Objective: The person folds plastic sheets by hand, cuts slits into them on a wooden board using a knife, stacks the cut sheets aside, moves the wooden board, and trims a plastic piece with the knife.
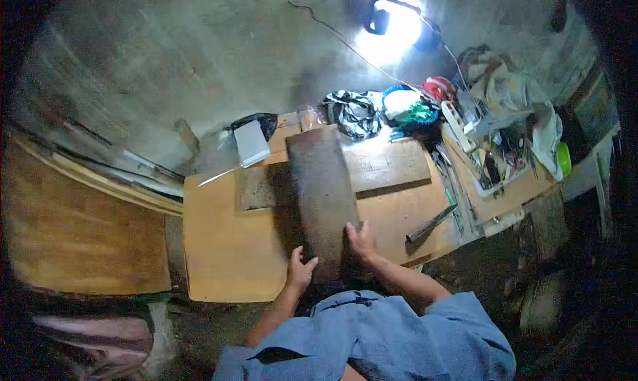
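Note:
A long, dark brown wooden board (pixel 323 188) points away from me across the table, its near end close to my body. My left hand (pixel 302 271) is at the near left edge of the board, thumb against it. On the opposite edge, slightly farther up, my right hand (pixel 362 240) grips the board with its fingers along the side. The board casts a dark shadow to its left and crosses over a lighter wooden block (pixel 387 167), part of which is hidden. A dark-bladed knife-like tool (pixel 430 224) lies to the right of my right hand.
The yellowish table (pixel 232 261) carries a white box (pixel 251 144) at the back left. Bundled plastic bags (pixel 355 115), a power strip (pixel 457 125) and a white tray of tools (pixel 502 182) stand at the back right. A bright lamp (pixel 395 29) shines against the wall.

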### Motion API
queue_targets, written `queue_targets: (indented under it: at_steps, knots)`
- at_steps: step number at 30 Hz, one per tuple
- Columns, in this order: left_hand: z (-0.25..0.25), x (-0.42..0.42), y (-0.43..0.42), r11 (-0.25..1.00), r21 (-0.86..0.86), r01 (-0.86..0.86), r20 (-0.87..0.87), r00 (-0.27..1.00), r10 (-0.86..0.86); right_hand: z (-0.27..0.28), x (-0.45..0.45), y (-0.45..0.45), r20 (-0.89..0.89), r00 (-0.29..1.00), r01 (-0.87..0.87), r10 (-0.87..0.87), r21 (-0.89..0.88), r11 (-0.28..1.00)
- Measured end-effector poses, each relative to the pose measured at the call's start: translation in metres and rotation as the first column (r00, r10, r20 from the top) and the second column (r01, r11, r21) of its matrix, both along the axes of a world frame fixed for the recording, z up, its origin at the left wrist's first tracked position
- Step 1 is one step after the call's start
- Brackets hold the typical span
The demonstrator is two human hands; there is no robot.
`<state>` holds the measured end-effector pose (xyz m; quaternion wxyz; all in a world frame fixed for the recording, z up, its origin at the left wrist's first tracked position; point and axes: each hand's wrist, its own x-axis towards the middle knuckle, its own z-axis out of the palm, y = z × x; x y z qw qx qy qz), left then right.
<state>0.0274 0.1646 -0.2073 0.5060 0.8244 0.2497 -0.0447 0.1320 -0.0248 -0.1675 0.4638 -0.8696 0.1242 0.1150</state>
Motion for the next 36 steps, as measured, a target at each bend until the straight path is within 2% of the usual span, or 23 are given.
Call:
queue_targets:
  at_steps: [1,3,5,7,8,9,11,13,15,16,17,18,20,21,22,24,26,28,29,30,32,34,36]
  knots:
    - [-0.005,-0.007,0.008,1.0,0.005,0.015,-0.008,1.0,-0.015,-0.013,-0.005,0.011,-0.011,1.0,-0.025,0.025,0.015,1.0]
    - [-0.017,-0.024,0.021,0.988,-0.033,-0.148,-0.053,0.988,0.146,-0.036,-0.013,0.027,-0.028,0.999,-0.035,0.036,0.034,0.999]
    - [0.01,-0.029,0.022,0.992,-0.035,-0.118,-0.064,0.991,0.115,-0.052,-0.021,0.04,0.128,0.985,-0.118,0.118,-0.006,0.993]
    - [0.029,-0.034,0.02,0.991,0.036,-0.128,-0.104,0.986,0.131,-0.037,-0.024,0.045,0.009,0.992,-0.122,0.123,-0.049,0.991]
    - [0.017,-0.038,0.022,0.96,-0.166,-0.228,-0.117,0.971,0.21,-0.039,-0.026,0.047,0.018,0.993,-0.118,0.119,-0.029,0.993]
    - [0.016,-0.04,0.023,0.959,-0.162,-0.233,-0.13,0.968,0.213,-0.037,-0.028,0.049,0.028,0.993,-0.115,0.116,-0.009,0.993]
    - [0.015,-0.037,0.027,0.984,0.039,-0.176,-0.143,0.973,0.18,-0.03,-0.03,0.049,0.014,0.987,-0.159,0.159,-0.042,0.986]
    - [-0.002,-0.039,0.037,0.983,0.034,-0.183,-0.104,0.977,0.185,-0.022,-0.023,0.041,0.009,0.981,-0.193,0.195,-0.081,0.978]
    - [-0.011,-0.04,0.046,0.982,0.029,-0.189,-0.066,0.979,0.191,-0.02,-0.014,0.023,0.161,0.858,-0.467,0.488,-0.154,0.871]
    - [-0.003,-0.036,0.047,0.98,0.084,-0.178,-0.086,0.979,0.185,-0.025,-0.006,0.013,0.16,0.859,-0.464,0.486,-0.156,0.872]
    - [0.005,-0.033,0.047,0.976,0.14,-0.167,-0.105,0.978,0.182,-0.037,0.005,0.002,0.194,0.876,-0.426,0.441,-0.118,0.897]
    - [0.04,-0.023,0.038,0.979,0.032,-0.203,-0.129,0.97,0.205,-0.05,0.019,-0.011,0.226,0.89,-0.388,0.396,-0.08,0.918]
    - [-0.005,-0.019,0.065,0.966,-0.013,-0.26,-0.028,0.965,0.259,-0.1,0.062,-0.044,0.484,0.82,-0.217,0.305,-0.229,0.949]
    - [-0.021,-0.017,0.077,0.948,-0.061,-0.312,0.073,0.946,0.316,-0.075,0.081,-0.06,0.431,0.875,-0.113,0.222,-0.264,0.958]
    - [0.015,0.002,0.077,0.938,-0.102,-0.332,-0.029,0.943,0.33,-0.044,0.1,-0.073,0.379,0.916,-0.011,0.132,-0.304,0.953]
    - [0.047,0.034,0.081,0.912,0.21,-0.352,0.004,0.933,0.359,-0.06,0.139,-0.105,0.4,0.916,0.206,-0.021,-0.426,0.881]
    - [0.046,0.064,0.106,0.946,0.097,-0.308,0.174,0.942,0.288,-0.064,0.166,-0.133,0.406,0.898,0.297,-0.171,-0.273,0.915]
    - [0.014,0.092,0.136,0.88,-0.019,-0.475,0.124,0.872,0.473,-0.066,0.189,-0.159,0.323,0.924,0.312,-0.205,-0.329,0.891]
    - [-0.009,0.105,0.158,0.879,-0.021,-0.476,0.123,0.871,0.475,-0.068,0.196,-0.167,0.272,0.936,0.313,-0.223,-0.357,0.88]
    - [-0.034,0.117,0.181,0.911,0.087,-0.403,0.143,0.91,0.389,-0.068,0.199,-0.172,0.276,0.936,0.313,-0.22,-0.359,0.88]
    - [-0.035,0.135,0.183,0.925,0.195,-0.325,0.151,0.942,0.299,-0.068,0.199,-0.179,0.245,0.957,0.244,-0.157,-0.377,0.894]
    - [-0.003,0.146,0.16,0.922,0.181,-0.342,-0.059,0.932,0.358,-0.064,0.199,-0.181,0.225,0.962,0.233,-0.156,-0.378,0.896]
    - [-0.037,0.143,0.174,0.911,0.279,-0.303,0.0,0.949,0.315,-0.063,0.197,-0.182,0.201,0.967,0.224,-0.156,-0.379,0.898]
